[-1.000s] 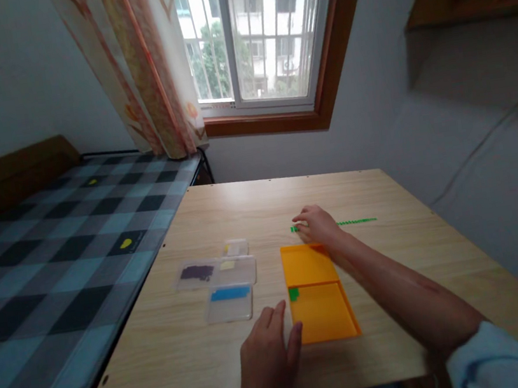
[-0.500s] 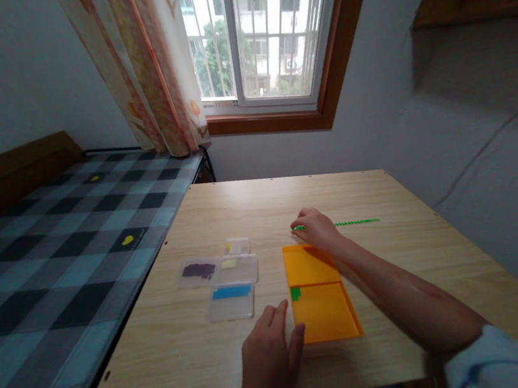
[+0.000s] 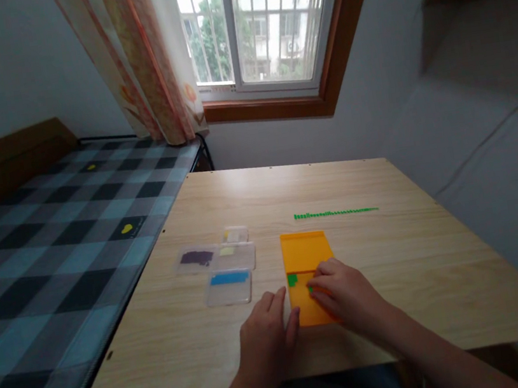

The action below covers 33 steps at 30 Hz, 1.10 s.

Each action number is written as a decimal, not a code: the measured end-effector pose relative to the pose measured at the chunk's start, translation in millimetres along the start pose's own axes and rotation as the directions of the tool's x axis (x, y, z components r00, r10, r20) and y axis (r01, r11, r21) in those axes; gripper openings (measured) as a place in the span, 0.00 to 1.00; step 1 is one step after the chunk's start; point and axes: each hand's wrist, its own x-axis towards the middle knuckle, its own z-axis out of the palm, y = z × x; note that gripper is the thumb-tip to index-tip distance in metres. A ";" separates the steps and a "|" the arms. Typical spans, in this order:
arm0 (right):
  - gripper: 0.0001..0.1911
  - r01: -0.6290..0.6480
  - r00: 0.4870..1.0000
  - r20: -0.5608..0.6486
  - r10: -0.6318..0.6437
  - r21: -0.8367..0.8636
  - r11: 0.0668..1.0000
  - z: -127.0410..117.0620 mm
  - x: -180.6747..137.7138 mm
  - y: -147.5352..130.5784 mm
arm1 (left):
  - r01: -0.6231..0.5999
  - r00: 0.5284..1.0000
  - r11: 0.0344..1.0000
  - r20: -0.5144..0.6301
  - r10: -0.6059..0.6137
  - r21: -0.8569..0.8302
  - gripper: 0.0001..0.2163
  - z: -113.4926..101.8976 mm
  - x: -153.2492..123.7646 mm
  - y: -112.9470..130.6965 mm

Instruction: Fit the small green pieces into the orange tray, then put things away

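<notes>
An orange box (image 3: 306, 251) lies opened flat on the table, its two halves one behind the other. A few small green pieces (image 3: 292, 280) sit in the near half's upper left corner. Over that same half, my right hand (image 3: 344, 285) pinches a small green piece (image 3: 310, 289) between thumb and fingers. My left hand (image 3: 265, 328) rests at the box's left edge, fingers apart, with nothing in it. Behind the box runs a long row of small green pieces (image 3: 333, 212).
Left of the box are clear plastic cases, one with dark purple pieces (image 3: 195, 258), one with blue pieces (image 3: 229, 278), others with pale yellow ones (image 3: 227, 251). The wooden table (image 3: 392, 252) borders a bed with a checked cover (image 3: 78, 245). A window (image 3: 264, 26) is behind.
My right hand has come from the left end of the green row back toward me, over the box's near half, carrying a green piece. My left hand has stayed by the box.
</notes>
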 end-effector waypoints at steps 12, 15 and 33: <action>0.10 0.036 0.993 -0.111 -0.035 0.006 0.999 10.8 -1.6 7.9 | 0.054 0.995 0.999 0.081 -0.054 0.006 0.15 -6.6 2.4 3.5; 0.12 0.023 0.994 -0.107 -0.021 0.014 1.000 14.2 -1.4 5.7 | 0.060 0.994 0.998 0.091 -0.061 0.008 0.15 -7.0 2.7 4.1; 0.13 -0.039 0.990 -0.134 0.041 0.021 0.999 17.0 7.4 -4.4 | 0.027 0.998 1.000 0.056 -0.027 -0.001 0.15 -4.9 0.5 1.7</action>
